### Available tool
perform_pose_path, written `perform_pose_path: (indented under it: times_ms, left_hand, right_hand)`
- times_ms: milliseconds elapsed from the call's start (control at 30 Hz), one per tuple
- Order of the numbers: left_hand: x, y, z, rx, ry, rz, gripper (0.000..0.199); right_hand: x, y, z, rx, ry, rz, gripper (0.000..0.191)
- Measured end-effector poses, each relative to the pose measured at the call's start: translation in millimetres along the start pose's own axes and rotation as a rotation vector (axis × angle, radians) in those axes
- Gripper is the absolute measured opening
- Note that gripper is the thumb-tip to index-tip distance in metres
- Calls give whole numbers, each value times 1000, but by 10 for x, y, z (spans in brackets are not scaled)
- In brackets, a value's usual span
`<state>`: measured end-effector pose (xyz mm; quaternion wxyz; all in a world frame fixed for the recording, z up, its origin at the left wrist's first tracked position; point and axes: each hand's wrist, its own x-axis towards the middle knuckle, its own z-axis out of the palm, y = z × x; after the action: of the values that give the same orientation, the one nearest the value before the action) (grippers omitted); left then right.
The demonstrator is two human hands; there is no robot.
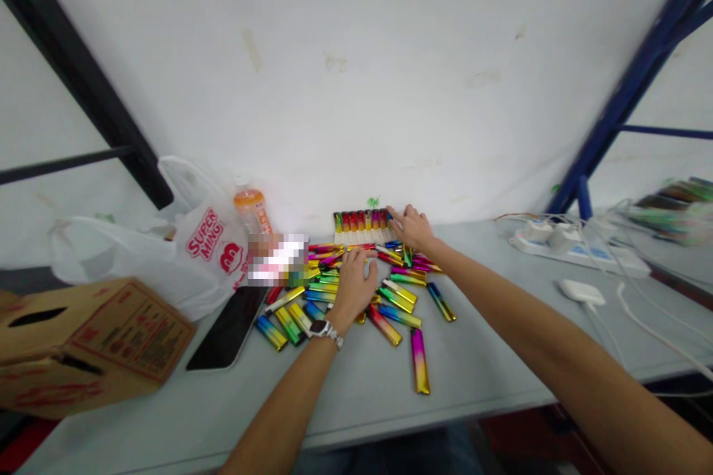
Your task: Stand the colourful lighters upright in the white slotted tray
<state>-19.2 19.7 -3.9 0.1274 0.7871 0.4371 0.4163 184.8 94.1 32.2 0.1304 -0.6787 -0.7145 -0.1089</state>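
Several shiny, multicoloured lighters lie scattered over the grey table. At the back, against the wall, a white tray with holes holds a row of upright lighters along its rear edge. My right hand is at the right end of that row, its index finger touching the last lighter; whether its other fingers grip anything is too small to tell. My left hand, with a watch on the wrist, rests palm down on the pile in front of the tray, fingers bent forward; what lies under them is hidden.
On the left are a cardboard box, a white plastic bag, an orange-capped bottle and a dark phone. A power strip with cables and a white charger lie on the right.
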Motion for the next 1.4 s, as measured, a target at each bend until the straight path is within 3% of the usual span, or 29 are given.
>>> perform_pose_path:
  times_ms: [167,300,400,600,667,767,867,933,1033,1200,1333,1400]
  left_hand:
    - [1,0,-16,-28,15,10,21]
    - [6,-10,-14,-46,38,20,19]
    - [2,-7,-20,-55,57,29,19]
    - [17,-13,-89,-105,95,-13,17]
    - [45,-27,-113,-176,139,-72,16]
    - [85,-32,-137,-366,188,-216,26]
    - [90,9,-147,-594,124,-316,38]
    - [74,53,-146,-682,50,-328,44]
    - [51,100,-138,-725,1,-301,45]
    - [61,119,-162,-880,77,-298,47]
    - [47,177,-220,-1008,9,-456,55]
    - [35,209,-230,-979,30,-540,60]
  right_hand:
    - [-181,-118,-101,59,-14,-51,57]
    - [-451,-269,-193,93,-28,-199,41]
    - [-582,-362,-227,34,-81,-228,33]
    - [-538,-418,-197,53,-99,-215,20]
    - [-520,-421,-188,207,-75,-191,19]
    - [-569,-469,-191,677,-36,-150,26]
    - [-700,-586,-203,1145,-57,-147,35]
    - [-795,-667,-198,1302,-90,-189,38]
    - [-903,-723,-158,1319,-82,-186,39]
    - [-991,-660,-113,1313,81,71,46]
    - [-1019,-645,-144,1326,98,111,50]
    - [-1027,-666,-149,1322,80,95,52]
